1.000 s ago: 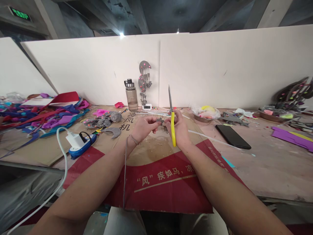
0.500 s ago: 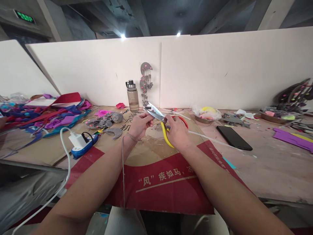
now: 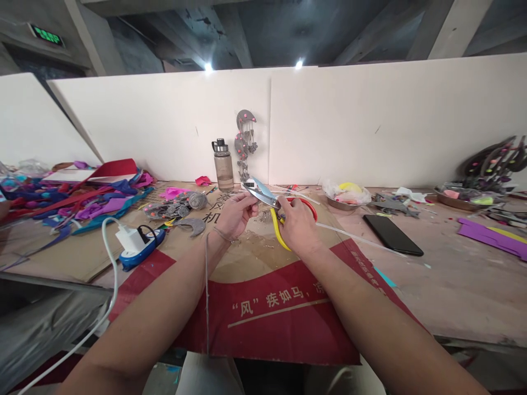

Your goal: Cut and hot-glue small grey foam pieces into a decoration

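My right hand [image 3: 300,224] grips scissors [image 3: 265,197] with one yellow and one red handle loop. Their blades are parted and point left, just beyond my left fingertips. My left hand [image 3: 235,216] is closed in a pinch on a grey yarn [image 3: 207,302]. The yarn loops across the left wrist and hangs down past the cardboard's front edge; its pinched end is too small to make out. Beneath both hands lies a brown and red cardboard sheet [image 3: 284,340]. Left of the left hand are a grey felt crescent [image 3: 193,226] and a grey yarn ball [image 3: 198,200].
A water bottle [image 3: 224,167] stands before the white partition [image 3: 370,120], beside a hanging grey moon ornament [image 3: 246,140]. A phone [image 3: 393,235] and a clear thin strip [image 3: 362,237] lie right. Left are a blue power strip [image 3: 142,249] with a white cable and heaped felt scraps [image 3: 102,206].
The view has tilted very slightly. Both hands keep nearly the same positions, with the scissors and the yarn still held.
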A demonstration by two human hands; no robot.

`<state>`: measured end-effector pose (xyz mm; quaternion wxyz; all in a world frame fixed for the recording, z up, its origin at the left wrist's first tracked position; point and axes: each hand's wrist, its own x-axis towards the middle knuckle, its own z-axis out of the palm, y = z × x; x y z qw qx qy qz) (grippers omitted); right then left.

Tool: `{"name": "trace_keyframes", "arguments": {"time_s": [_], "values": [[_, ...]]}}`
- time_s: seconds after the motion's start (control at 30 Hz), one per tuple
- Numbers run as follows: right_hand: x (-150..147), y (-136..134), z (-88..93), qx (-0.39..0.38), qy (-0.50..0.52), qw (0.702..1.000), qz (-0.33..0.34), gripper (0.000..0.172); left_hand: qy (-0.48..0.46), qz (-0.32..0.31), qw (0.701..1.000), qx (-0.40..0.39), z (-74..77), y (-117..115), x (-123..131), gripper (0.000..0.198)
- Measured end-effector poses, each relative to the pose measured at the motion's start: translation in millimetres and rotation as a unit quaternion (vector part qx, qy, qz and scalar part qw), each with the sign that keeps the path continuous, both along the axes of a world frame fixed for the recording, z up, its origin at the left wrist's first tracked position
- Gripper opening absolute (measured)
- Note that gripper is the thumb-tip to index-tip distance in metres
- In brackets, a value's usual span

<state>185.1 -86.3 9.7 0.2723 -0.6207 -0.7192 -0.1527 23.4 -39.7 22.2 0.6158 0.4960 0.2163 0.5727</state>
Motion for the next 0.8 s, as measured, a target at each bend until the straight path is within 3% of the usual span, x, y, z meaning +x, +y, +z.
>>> {"name": "trace_keyframes", "arguments": {"time_s": [0.8], "values": [[1.5, -0.4, 0.8, -0.012, -0.015, 1.0, 0.011, 0.028, -0.009, -0.014, 1.0, -0.007, -0.6, -0.1, -1.0, 0.02]]}}
